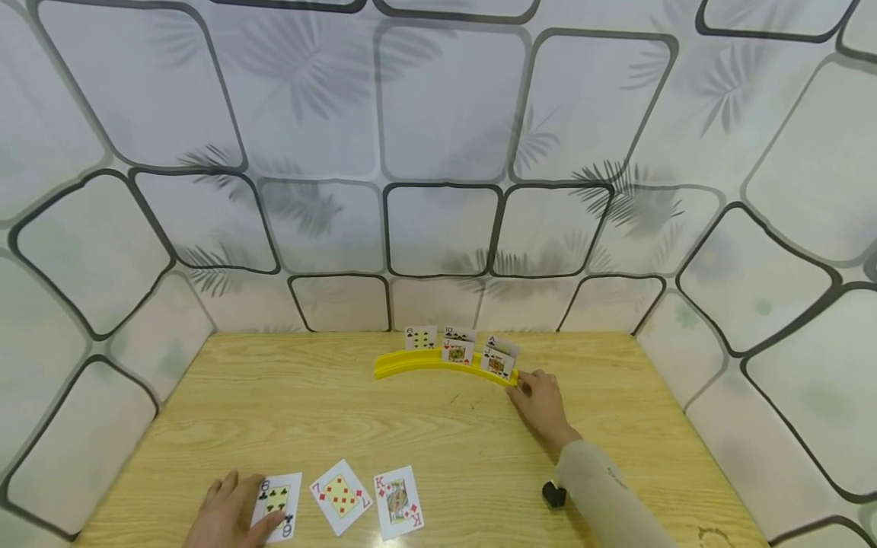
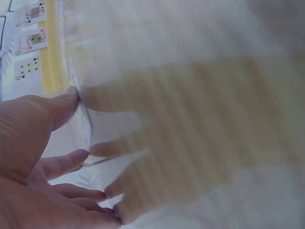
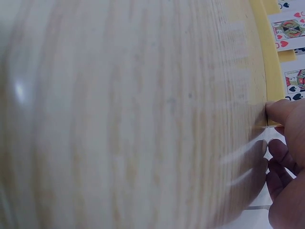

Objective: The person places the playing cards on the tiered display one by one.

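Observation:
The left hand (image 1: 222,514) is over a six of clubs playing card (image 1: 277,502) at the front left. Its thumb and a finger pinch the card at the edges; the left wrist view shows the card (image 2: 85,117) nearly edge-on between them. At the back, a curved yellow card holder (image 1: 404,364) holds several upright cards: a black six (image 1: 420,337), a jack of hearts (image 1: 457,352) before a ten (image 1: 460,333), and a jack of spades (image 1: 498,363) before an ace (image 1: 503,345). The right hand (image 1: 544,403) grips the holder's right end between thumb and fingers.
Right of the left hand, a seven of diamonds (image 1: 340,497) and a king of diamonds (image 1: 399,502) lie face up on the wooden table (image 1: 329,418). A patterned wall covering (image 1: 438,228) rises behind and at both sides. Below the right wrist is a small black device (image 1: 553,495).

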`<action>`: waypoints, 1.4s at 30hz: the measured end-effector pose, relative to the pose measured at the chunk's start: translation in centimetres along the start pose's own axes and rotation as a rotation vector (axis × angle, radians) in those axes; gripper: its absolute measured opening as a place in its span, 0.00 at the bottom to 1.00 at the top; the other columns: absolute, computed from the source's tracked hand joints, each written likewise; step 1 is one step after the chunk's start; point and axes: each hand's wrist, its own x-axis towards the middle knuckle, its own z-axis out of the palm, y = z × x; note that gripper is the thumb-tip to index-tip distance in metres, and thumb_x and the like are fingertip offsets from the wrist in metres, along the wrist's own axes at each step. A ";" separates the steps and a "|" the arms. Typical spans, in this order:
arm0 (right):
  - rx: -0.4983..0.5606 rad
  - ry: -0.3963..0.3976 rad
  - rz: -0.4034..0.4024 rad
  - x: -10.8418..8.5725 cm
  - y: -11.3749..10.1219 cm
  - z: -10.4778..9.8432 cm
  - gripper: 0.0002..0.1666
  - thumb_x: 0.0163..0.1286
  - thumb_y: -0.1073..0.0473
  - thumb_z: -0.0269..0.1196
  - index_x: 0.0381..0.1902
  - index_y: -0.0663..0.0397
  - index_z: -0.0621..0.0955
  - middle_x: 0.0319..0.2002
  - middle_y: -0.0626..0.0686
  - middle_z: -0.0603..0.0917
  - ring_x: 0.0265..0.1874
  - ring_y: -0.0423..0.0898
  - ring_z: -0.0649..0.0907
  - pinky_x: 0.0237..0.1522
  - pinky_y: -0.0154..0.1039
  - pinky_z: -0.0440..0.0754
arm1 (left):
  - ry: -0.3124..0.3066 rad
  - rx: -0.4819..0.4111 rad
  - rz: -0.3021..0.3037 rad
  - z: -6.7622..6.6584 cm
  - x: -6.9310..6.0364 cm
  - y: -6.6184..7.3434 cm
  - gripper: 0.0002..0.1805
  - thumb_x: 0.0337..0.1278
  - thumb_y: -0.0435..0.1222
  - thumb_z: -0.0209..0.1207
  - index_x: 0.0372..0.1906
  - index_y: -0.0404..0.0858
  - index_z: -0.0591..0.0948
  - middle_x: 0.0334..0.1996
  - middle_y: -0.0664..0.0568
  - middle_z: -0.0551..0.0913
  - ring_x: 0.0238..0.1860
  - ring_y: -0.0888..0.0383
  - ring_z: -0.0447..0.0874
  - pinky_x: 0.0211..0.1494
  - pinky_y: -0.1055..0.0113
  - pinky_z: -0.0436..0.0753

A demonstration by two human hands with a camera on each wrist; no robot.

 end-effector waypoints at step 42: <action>0.007 -0.012 0.009 -0.1 -0.2 -0.1 0.30 0.73 0.54 0.70 0.64 0.69 0.81 0.40 0.57 0.82 0.42 0.53 0.73 0.41 0.42 0.71 | 0.130 -0.496 -0.038 -2.9 -1.3 1.9 0.23 0.67 0.27 0.65 0.63 0.37 0.72 0.45 0.40 0.92 0.37 0.60 0.93 0.38 0.73 0.86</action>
